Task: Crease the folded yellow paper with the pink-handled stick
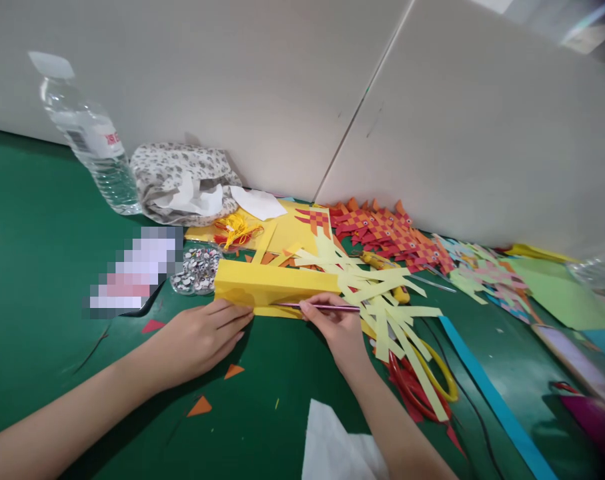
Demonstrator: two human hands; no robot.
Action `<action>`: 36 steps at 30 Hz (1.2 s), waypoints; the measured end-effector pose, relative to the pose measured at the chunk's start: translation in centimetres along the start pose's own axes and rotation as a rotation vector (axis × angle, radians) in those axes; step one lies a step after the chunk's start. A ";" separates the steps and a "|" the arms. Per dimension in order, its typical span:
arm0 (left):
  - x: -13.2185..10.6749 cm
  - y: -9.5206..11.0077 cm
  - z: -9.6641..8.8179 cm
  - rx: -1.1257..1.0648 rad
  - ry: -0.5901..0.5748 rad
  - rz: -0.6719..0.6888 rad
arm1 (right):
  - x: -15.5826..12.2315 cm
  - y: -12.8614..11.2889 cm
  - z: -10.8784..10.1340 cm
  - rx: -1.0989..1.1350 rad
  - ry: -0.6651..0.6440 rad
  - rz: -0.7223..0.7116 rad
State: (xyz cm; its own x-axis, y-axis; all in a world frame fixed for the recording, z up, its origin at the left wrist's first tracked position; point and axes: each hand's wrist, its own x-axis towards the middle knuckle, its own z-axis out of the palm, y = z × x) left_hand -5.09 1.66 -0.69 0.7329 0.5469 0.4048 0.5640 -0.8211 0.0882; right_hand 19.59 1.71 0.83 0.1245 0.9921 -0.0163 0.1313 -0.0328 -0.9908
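A folded yellow paper (pixel 269 283) lies on the green table (pixel 42 253). My left hand (pixel 202 337) rests flat at its near-left edge, fingers stretched out and pressing the sheet down. My right hand (pixel 335 323) is closed around a thin pink pencil (pixel 319 307), whose tip touches the yellow paper's near edge. Pale yellow paper strips (pixel 382 297) lie spread just right of my right hand.
A water bottle (pixel 89 143) and a patterned cloth pouch (pixel 179 180) stand at the back left by the white wall. Googly eyes (pixel 199 270), woven red-orange paper fish (pixel 387 230), red and yellow scissors (pixel 422 387), a blue strip (pixel 492 397) and white paper (pixel 337 447) surround the work.
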 end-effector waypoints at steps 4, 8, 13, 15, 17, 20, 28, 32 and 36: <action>0.0 0.0 -0.1 0.013 -0.003 0.008 | 0.1 0.4 -0.3 0.037 0.010 -0.012; 0.0 0.0 0.0 -0.021 0.004 -0.002 | 0.3 0.8 -0.6 0.061 0.027 -0.033; -0.1 0.0 0.0 -0.025 0.000 -0.014 | 0.6 1.1 -1.3 0.029 0.033 -0.071; -0.1 0.0 0.0 -0.012 -0.003 -0.008 | 0.8 1.2 -1.6 0.025 0.035 -0.073; -0.1 0.0 0.0 0.004 -0.009 -0.001 | 0.9 1.3 -2.0 0.028 0.055 -0.079; -0.1 0.0 -0.1 0.033 -0.022 0.012 | 1.0 1.2 -2.2 0.048 0.088 -0.102; -0.1 0.0 0.1 0.055 -0.012 0.019 | 0.1 0.0 -0.1 0.008 -0.049 -0.064; 0.0 0.0 0.1 0.041 0.000 0.020 | 0.0 -0.2 0.6 -0.020 -0.096 -0.024; 0.0 0.0 0.1 0.061 -0.006 0.032 | 0.1 0.0 0.5 -0.047 -0.101 -0.027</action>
State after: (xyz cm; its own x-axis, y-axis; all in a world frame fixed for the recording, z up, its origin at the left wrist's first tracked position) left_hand -5.08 1.66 -0.78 0.7533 0.5214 0.4008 0.5620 -0.8269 0.0193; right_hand 19.08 1.88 0.78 0.0214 0.9998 -0.0059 0.1797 -0.0097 -0.9837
